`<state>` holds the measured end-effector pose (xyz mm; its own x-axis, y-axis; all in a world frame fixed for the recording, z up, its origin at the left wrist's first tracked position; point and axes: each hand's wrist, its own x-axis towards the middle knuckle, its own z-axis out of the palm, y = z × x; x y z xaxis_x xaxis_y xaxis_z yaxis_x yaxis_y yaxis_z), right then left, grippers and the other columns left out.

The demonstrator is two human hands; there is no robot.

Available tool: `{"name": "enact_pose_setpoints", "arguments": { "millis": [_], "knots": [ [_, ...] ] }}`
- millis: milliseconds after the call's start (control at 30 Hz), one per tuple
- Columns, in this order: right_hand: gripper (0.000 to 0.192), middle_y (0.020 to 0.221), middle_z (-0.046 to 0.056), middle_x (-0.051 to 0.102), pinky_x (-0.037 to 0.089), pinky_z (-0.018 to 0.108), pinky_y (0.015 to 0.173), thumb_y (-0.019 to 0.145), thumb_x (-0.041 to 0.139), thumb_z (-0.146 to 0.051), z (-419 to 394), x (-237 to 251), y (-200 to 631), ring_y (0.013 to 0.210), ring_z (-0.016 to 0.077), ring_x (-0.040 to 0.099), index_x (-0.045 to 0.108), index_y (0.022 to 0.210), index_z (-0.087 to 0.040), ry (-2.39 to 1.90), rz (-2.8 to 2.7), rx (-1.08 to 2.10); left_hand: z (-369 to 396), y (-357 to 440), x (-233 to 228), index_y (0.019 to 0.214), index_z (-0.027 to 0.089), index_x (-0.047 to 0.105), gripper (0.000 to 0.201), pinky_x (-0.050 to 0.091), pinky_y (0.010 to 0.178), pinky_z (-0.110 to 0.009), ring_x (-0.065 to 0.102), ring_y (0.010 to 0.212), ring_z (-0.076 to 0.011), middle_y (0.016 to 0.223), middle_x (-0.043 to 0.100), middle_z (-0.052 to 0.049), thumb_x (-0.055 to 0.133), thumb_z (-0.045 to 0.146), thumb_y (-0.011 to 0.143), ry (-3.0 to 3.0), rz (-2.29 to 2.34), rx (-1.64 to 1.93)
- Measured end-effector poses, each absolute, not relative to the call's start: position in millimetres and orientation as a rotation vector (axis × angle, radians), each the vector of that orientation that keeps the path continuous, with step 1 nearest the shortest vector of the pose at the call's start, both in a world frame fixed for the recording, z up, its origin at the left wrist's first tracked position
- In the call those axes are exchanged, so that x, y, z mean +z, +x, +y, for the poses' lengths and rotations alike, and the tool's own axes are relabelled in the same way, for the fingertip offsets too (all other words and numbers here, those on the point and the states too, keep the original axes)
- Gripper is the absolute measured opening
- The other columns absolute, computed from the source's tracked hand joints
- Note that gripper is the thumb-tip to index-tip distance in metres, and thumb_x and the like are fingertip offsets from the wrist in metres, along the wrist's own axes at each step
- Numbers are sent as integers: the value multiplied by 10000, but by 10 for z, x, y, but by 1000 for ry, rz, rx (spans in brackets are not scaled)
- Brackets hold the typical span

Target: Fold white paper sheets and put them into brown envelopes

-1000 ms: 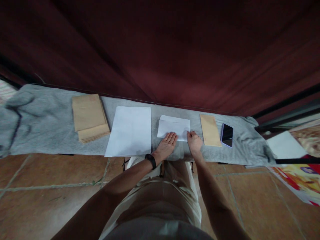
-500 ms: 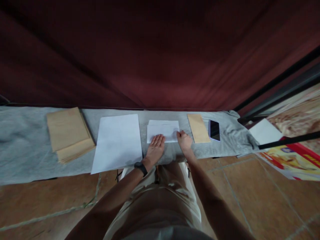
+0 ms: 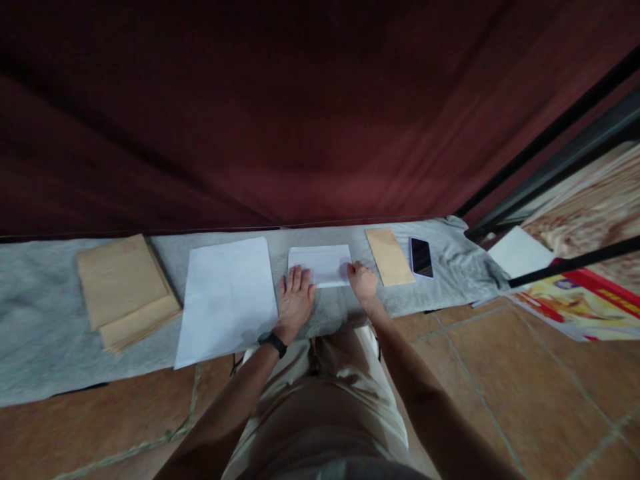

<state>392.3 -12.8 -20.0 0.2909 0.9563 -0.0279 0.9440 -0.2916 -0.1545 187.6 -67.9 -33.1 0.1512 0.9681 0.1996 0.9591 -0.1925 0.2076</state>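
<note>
A folded sheet of white paper (image 3: pixel 323 261) lies on the grey cloth in front of me, its long side running left to right. My left hand (image 3: pixel 296 300) rests flat with spread fingers on its lower left corner; a dark band is on that wrist. At the paper's right edge my right hand (image 3: pixel 363 280) is closed, thumb and curled fingers against that edge. To the left is a stack of larger white paper (image 3: pixel 225 300). A small brown envelope (image 3: pixel 390 257) lies just right of my right hand, apart from it.
Brown envelopes (image 3: pixel 125 280) are piled at the far left on the grey cloth (image 3: pixel 40 320). A phone (image 3: pixel 421 257) lies right of the small envelope. Behind the narrow table hangs a dark red curtain (image 3: pixel 280 133). Black bars (image 3: pixel 575 265) and a printed box (image 3: pixel 585 300) are at the right.
My left hand has slid left to the folded paper's left end, its fingers more spread. The paper's layers at the top edge now lie closer together. My right hand stays at the right edge.
</note>
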Motion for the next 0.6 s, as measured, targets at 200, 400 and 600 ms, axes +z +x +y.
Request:
{"name": "enact_pose_setpoints", "arguments": {
  "millis": [200,400,600],
  "knots": [
    [381,967,159,777,527,309,781,1068,416,-408,-43,-220,3921,912,250,760,713,1107,-172,-2453,-1811,175,-594,1850,-338,1486,91,484,521,319,1209,-514,366,1505,-335,1635,373,-193,333,328,1047,2286,2060,502],
    [373,949,164,769,523,298,761,1075,406,-396,16,-238,3916,894,241,756,685,1140,-156,-2436,-1855,132,-545,1858,-396,1456,82,510,502,354,1187,-505,418,1467,-351,1611,404,-212,392,307,1023,2228,2117,551],
    [366,968,150,770,516,297,763,1083,391,-407,43,-267,3907,894,234,754,667,1161,-179,-2411,-1886,118,-515,1851,-375,1448,99,520,505,449,1098,-486,545,1336,-353,1606,405,-218,464,253,970,2148,2138,618]
  ]
}}
